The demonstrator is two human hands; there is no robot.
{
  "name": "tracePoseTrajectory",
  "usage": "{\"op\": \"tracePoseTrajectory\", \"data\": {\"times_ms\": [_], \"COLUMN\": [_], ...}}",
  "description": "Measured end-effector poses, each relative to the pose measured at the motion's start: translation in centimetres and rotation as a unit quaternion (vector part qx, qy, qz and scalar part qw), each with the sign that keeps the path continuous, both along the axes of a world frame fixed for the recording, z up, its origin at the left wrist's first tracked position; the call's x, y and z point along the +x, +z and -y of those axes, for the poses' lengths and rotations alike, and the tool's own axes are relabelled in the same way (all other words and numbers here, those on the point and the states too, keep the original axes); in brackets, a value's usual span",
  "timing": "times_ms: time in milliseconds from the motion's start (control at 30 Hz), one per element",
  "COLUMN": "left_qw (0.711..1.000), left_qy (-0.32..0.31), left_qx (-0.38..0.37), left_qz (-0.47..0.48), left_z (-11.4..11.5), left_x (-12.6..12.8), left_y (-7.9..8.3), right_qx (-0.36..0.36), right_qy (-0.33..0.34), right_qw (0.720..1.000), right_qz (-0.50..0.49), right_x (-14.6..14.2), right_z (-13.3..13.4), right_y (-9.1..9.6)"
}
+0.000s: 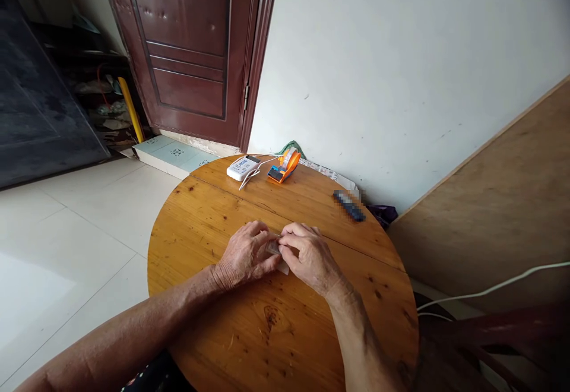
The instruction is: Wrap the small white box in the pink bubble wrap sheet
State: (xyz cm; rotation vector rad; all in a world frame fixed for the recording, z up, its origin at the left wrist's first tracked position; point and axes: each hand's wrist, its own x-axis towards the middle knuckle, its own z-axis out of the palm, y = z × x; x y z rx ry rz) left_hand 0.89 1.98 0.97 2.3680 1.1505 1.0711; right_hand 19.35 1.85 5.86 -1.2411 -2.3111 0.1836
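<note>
Over the middle of the round wooden table, both hands meet at a small, pale, see-through piece that looks like thin plastic. My left hand is curled at its left side, with thumb and fingertips closed on it. From the right, my right hand pinches its upper part between thumb and fingers. Only a lower corner and a greyish strip of the piece show; the fingers cover the remainder, so its exact kind cannot be made out.
At the table's far edge are a white box-shaped device with a white cable and an orange tape dispenser holding a roll. A dark, blurred-out oblong object lies at the right. Beyond stand a white wall and a brown door.
</note>
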Motion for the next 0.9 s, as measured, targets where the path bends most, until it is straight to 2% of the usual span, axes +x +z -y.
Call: {"op": "tracePoseTrajectory", "data": {"times_ms": [67, 133, 233, 367, 433, 567, 733, 900], "left_qw": [1.0, 0.999, 0.994, 0.974, 0.965, 0.962, 0.977, 0.972], "left_qy": [0.003, 0.006, 0.034, 0.106, 0.117, 0.092, 0.07, 0.042], "left_qx": [-0.01, -0.018, -0.053, -0.141, -0.183, -0.225, -0.189, -0.202], "left_qz": [0.023, 0.045, 0.091, 0.14, 0.145, 0.125, 0.067, 0.116], "left_z": [0.1, 0.3, 0.2, -0.6, -0.9, -0.9, -0.5, 0.1], "left_x": [0.0, -0.1, -0.5, -0.9, -0.9, -0.6, -0.1, -0.2], "left_y": [0.1, 0.3, 0.7, 1.1, 1.0, 0.3, -0.1, 0.9], "right_qx": [-0.001, -0.016, -0.033, -0.094, -0.141, -0.199, -0.211, -0.178], "right_qy": [0.007, 0.007, -0.021, -0.099, -0.146, -0.178, -0.166, -0.13], "right_qw": [0.999, 0.991, 0.975, 0.967, 0.957, 0.934, 0.917, 0.891], "right_qz": [-0.045, -0.132, -0.219, -0.214, -0.209, -0.236, -0.295, -0.398], "right_x": [0.0, 0.2, 0.8, 1.8, 2.1, 2.1, 0.6, -0.5], "right_z": [-0.1, -0.3, -0.9, -1.5, -1.8, -2.5, -3.4, -3.1], "right_y": [0.1, 0.3, 0.3, -0.4, -1.0, -2.4, -3.9, -3.1]}}
